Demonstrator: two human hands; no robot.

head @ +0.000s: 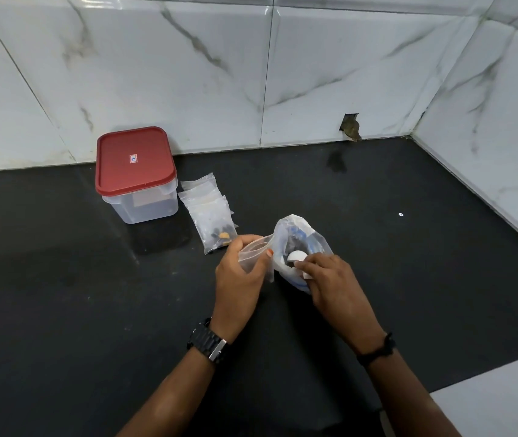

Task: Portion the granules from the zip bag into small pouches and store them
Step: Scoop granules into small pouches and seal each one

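Pinching grips on both sides: our left hand [241, 266] holds a small clear plastic pouch [256, 257] by its mouth, our right hand [330, 279] pinches a white plastic scoop [295, 257] inside the crinkled clear zip bag [302, 238], above the glossy black counter [93, 294]. If the limp pouch mouth sags shut, dark granules could scatter. Flat filled pouches [212, 212] lie beside the red-lidded translucent box [136, 175].

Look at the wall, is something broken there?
Yes. The white tile wall has a small broken hole at its bottom edge, just above the black counter, with rough brownish stuff showing. A dull smudge marks the counter below it.
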